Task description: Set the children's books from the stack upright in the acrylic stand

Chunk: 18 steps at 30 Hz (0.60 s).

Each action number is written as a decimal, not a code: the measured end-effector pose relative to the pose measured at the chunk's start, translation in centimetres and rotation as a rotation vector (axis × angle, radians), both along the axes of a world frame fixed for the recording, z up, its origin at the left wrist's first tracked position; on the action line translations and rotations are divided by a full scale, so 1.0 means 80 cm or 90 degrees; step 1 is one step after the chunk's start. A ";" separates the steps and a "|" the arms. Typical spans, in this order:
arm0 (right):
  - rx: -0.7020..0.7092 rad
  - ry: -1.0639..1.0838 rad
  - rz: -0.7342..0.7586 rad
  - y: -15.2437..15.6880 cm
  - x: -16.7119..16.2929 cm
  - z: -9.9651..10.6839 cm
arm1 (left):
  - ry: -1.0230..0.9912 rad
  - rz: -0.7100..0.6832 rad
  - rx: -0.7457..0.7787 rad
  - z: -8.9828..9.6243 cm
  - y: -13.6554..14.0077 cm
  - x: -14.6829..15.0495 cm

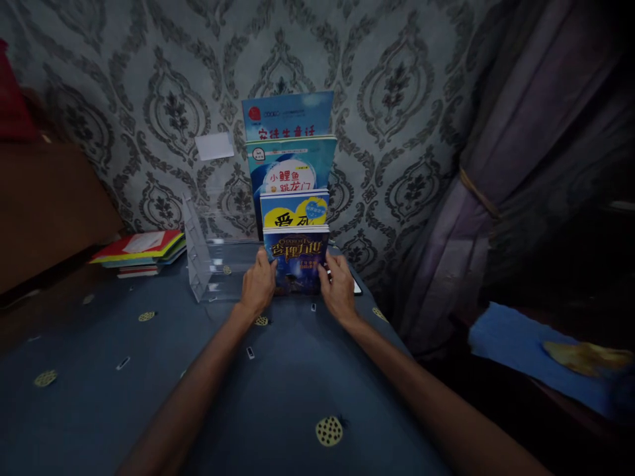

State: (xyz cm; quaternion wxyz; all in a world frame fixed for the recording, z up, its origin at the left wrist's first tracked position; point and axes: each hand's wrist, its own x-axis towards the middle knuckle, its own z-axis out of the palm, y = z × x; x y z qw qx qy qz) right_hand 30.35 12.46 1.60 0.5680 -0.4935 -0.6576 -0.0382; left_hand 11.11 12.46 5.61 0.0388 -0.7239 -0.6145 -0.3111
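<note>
A dark blue book [297, 274] with gold lettering stands upright at the front of a clear tiered stand [198, 254]. My left hand [258, 281] is closed on its left edge, thumb toward the cover. On the opposite side my right hand [338, 285] grips the right edge, fingers bent round it. Behind it rise a yellow and blue book [295, 206], a teal book [292, 162] and a light blue book [288, 114], each higher than the one before. The left part of the stand's tiers shows no books.
Against the patterned wall at the left lies a stack of colourful books [143, 246]. A flat, dark-edged object [357, 288] partly shows behind my right hand. A tied curtain [446, 251] hangs at the right, above a blue cloth [516, 344]. The dark blue tablecloth [288, 396] has pineapple prints.
</note>
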 end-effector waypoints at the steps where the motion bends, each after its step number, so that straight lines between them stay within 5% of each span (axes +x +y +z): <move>1: -0.002 -0.001 0.003 0.000 0.000 0.000 | 0.002 0.001 -0.002 0.001 -0.001 0.000; 18: -0.022 0.004 -0.021 0.002 0.001 -0.005 | 0.036 -0.007 -0.037 0.008 -0.004 -0.003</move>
